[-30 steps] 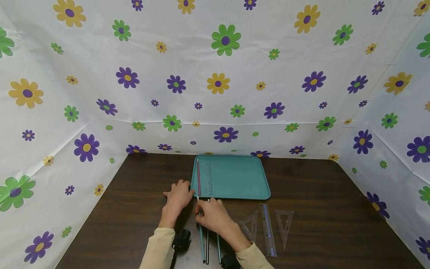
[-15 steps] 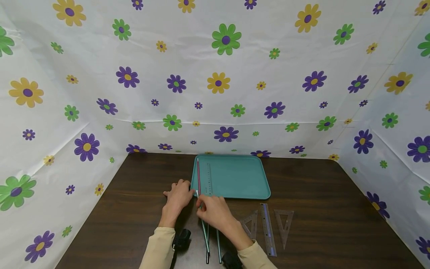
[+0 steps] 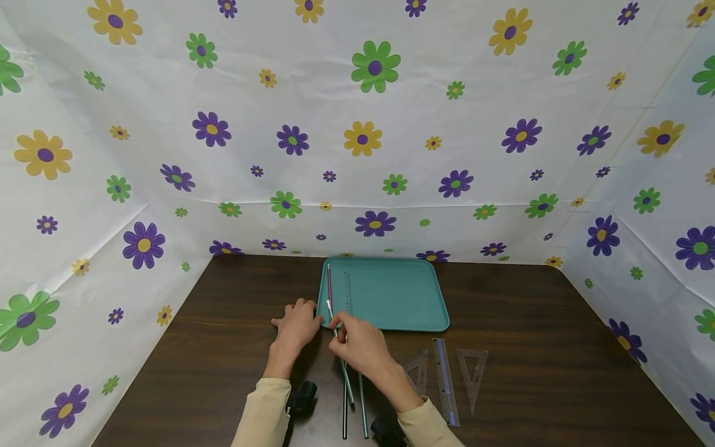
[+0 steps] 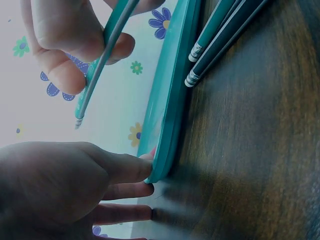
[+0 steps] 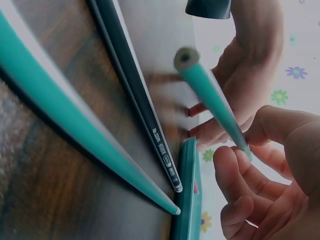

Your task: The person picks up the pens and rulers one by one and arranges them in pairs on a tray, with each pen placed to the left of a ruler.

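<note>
A green pencil (image 3: 349, 388) with an eraser end is pinched between the thumb and fingers of my right hand (image 3: 360, 344). In the right wrist view the pencil (image 5: 212, 100) is lifted off the table, its unsharpened end toward the camera. Its eraser end overlaps the left part of the teal tray (image 3: 402, 295) in the head view. My left hand (image 3: 296, 326) touches the tray's near left corner, fingers extended. Inside the tray lie a red pencil (image 3: 329, 282) and a clear ruler (image 3: 347, 288). A black pencil (image 5: 142, 100) and another green pencil (image 5: 80, 110) lie on the table.
To the right, on the brown table (image 3: 536, 347), lie a clear ruler (image 3: 445, 385) and two clear set squares, one slim (image 3: 473, 375) and one (image 3: 420, 372) partly behind the right forearm. A flower-printed sheet (image 3: 475, 236) encloses the back and sides.
My right hand has carried the green pencil up off the table and forward, its eraser end passing over the tray's near edge. The left hand has stayed at the tray corner.
</note>
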`<state>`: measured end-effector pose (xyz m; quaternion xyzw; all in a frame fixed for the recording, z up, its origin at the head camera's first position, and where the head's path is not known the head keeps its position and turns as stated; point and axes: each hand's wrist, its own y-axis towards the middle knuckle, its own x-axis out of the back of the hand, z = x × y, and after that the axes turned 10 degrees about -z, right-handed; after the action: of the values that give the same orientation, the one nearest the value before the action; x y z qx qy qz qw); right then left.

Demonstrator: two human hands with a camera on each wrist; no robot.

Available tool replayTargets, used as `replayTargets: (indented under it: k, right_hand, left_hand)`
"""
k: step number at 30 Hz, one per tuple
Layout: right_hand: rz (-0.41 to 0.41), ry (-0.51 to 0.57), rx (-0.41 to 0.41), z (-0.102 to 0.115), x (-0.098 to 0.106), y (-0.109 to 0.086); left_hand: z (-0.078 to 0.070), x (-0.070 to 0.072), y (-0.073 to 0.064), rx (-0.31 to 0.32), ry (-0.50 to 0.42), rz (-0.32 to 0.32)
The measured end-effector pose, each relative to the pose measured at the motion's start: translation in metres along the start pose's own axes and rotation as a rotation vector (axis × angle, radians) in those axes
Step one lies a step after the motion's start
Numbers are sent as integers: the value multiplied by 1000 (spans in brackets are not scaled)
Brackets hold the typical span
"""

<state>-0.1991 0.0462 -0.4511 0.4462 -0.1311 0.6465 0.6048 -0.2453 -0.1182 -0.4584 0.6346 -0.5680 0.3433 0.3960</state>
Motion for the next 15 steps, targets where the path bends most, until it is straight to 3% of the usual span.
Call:
replayTargets:
  k: [15]
  right_hand:
    - [-43, 13, -28, -6, 3, 2]
  left_hand:
    - [1, -1, 1, 7, -7, 6]
